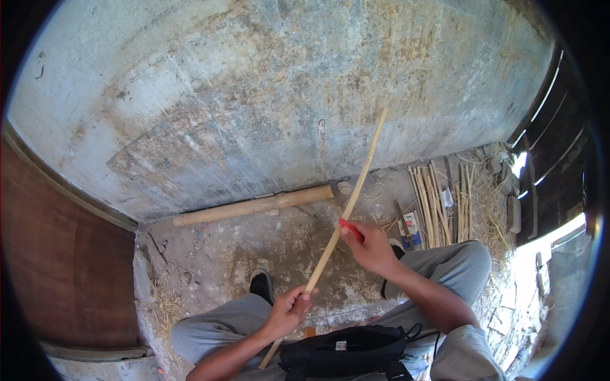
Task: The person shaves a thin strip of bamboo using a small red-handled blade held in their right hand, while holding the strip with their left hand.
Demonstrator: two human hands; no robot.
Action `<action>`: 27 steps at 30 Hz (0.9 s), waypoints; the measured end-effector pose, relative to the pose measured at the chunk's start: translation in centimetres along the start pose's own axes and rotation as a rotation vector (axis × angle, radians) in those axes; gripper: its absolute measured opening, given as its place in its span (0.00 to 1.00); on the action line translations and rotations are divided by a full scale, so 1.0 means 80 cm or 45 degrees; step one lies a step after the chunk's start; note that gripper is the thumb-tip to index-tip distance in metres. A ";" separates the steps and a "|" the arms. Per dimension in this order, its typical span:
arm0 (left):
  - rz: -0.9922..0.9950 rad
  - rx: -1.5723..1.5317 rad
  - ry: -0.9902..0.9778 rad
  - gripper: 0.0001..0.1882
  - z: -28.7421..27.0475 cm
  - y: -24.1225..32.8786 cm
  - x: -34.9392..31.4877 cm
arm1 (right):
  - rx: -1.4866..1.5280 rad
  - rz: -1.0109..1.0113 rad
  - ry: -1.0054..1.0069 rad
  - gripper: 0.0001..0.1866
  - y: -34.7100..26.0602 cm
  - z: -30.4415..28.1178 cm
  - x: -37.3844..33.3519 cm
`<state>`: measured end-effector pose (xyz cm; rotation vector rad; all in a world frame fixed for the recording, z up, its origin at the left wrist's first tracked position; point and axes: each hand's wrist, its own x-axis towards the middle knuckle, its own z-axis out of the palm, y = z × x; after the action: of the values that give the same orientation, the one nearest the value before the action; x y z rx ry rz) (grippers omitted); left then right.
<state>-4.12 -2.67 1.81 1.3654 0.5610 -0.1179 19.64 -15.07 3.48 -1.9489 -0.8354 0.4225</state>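
A long pale bamboo strip (328, 249) slants up and away from my lap, its far tip pointing at the wall. Its lower part is in the closed fingers of my left hand (290, 311), and the near end pokes out below that hand. Farther up, my right hand (368, 246) is closed round a small red tool (352, 230), which meets the strip near its middle. Most of the tool is covered by the fingers, so its exact kind cannot be made out.
A thick bamboo pole (254, 206) lies along the foot of the stained wall (254, 95). Several bamboo strips (432, 206) lie on the floor at the right, beside a small printed packet (412, 228). A black bag (346, 352) rests at my lap. A brown panel (70, 254) stands at the left.
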 end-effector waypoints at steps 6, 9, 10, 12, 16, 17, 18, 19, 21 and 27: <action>0.037 0.004 0.016 0.14 0.010 0.007 -0.002 | -0.205 -0.426 -0.168 0.15 0.002 0.005 -0.060; -0.037 -0.076 0.022 0.13 0.012 0.009 -0.004 | -0.359 -0.362 -0.139 0.15 0.000 0.015 -0.068; -0.038 -0.075 0.031 0.13 0.012 0.009 -0.005 | -0.357 -0.365 -0.143 0.15 0.001 0.015 -0.065; -0.064 -0.112 0.026 0.13 0.011 0.007 -0.006 | -0.379 -0.389 -0.091 0.15 0.003 0.010 -0.054; 0.005 -0.056 0.080 0.15 0.009 -0.009 -0.008 | -0.422 -0.352 -0.145 0.16 -0.001 0.007 -0.049; 0.005 -0.057 0.077 0.15 0.009 -0.011 -0.008 | -0.455 -0.350 -0.136 0.16 0.000 0.010 -0.052; 0.067 0.050 0.094 0.15 0.009 -0.012 -0.009 | -0.488 -0.348 -0.129 0.17 0.001 0.011 -0.053; 0.129 0.157 0.111 0.15 0.008 -0.013 -0.009 | -0.490 -0.346 -0.128 0.17 -0.001 0.010 -0.053; 0.218 0.296 0.155 0.15 0.005 -0.021 -0.011 | -0.497 -0.340 -0.167 0.17 -0.006 0.007 -0.051; 0.186 0.357 0.184 0.14 0.003 -0.006 -0.019 | -0.493 -0.355 -0.120 0.17 -0.002 0.018 -0.048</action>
<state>-5.55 -3.33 2.10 1.6930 0.5783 0.0223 16.00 -16.83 2.77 -2.1296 -1.3076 0.1958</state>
